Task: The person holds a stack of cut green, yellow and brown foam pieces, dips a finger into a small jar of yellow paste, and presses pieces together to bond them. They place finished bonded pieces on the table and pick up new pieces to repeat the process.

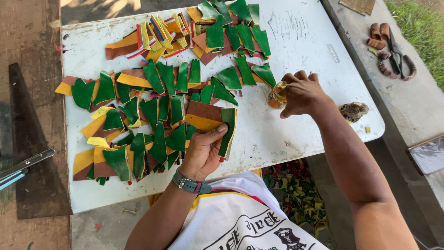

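Sunlit white table (300, 32) w/ concrete floor (411, 102), grass (423, 28) at rt, wood planks (27, 46) left.

Person's own body, head view: bare arms, wristwatch, printed shirt.

Both forearms are showing bare, no sleeves reaching them. The left hand (203, 150) is wearing a wristwatch (189, 184) with a grey-green strap, a metal buckle and a reddish keeper loop. The right hand (303, 94) is wearing nothing, no ring or band showing. The torso is wearing a white shirt (240, 217) with yellow and dark red piping running along a seam, and a black printed emblem with lettering across the front.
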Demonstrator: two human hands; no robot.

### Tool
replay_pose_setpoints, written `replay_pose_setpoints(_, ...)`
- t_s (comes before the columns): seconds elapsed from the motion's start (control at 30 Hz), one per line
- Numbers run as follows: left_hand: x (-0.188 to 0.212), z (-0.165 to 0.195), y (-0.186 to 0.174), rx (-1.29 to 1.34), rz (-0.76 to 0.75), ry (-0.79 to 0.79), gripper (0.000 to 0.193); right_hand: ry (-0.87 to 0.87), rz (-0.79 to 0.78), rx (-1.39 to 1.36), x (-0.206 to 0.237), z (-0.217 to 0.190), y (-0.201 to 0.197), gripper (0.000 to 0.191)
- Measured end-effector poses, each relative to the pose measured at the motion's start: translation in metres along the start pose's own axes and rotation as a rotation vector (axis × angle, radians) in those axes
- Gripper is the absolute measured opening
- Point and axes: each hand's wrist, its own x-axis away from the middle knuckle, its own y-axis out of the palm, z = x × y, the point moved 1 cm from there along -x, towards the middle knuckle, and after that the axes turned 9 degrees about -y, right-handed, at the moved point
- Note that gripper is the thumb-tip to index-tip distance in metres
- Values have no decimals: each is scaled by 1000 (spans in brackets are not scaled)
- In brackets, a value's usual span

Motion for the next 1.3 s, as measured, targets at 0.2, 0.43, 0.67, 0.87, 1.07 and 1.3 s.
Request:
replay_pose_setpoints(0.2, -3, 3, 3, 35, 7, -8, 19, -70, 416, -260, 50, 21, -7, 61)
replay_pose_setpoints(0.43, -9, -10, 15, 61, -167, -43, 9, -635, 852, -1148, 144, -31, -5, 49)
replay_pose_setpoints(0.67, -1, -10, 21, -56, -136, -103, 9, -682, 934, -1056, 146, -98, -30, 65)
replay_pose_setpoints(0.87, 2, -7, 20, -111, -109, -100, 12, -523, 1042, -723, 153, -108, -42, 68)
replay_pose_setpoints(1.07, 2, -8, 25, -43, -187, -48, 10, -574, 1077, -728, 151, -115, -41, 65)
replay_pose_setpoints(1.3, 8, -3, 28, 14, -262, -97, 14, -439, 1169, -391, 159, -132, -35, 58)
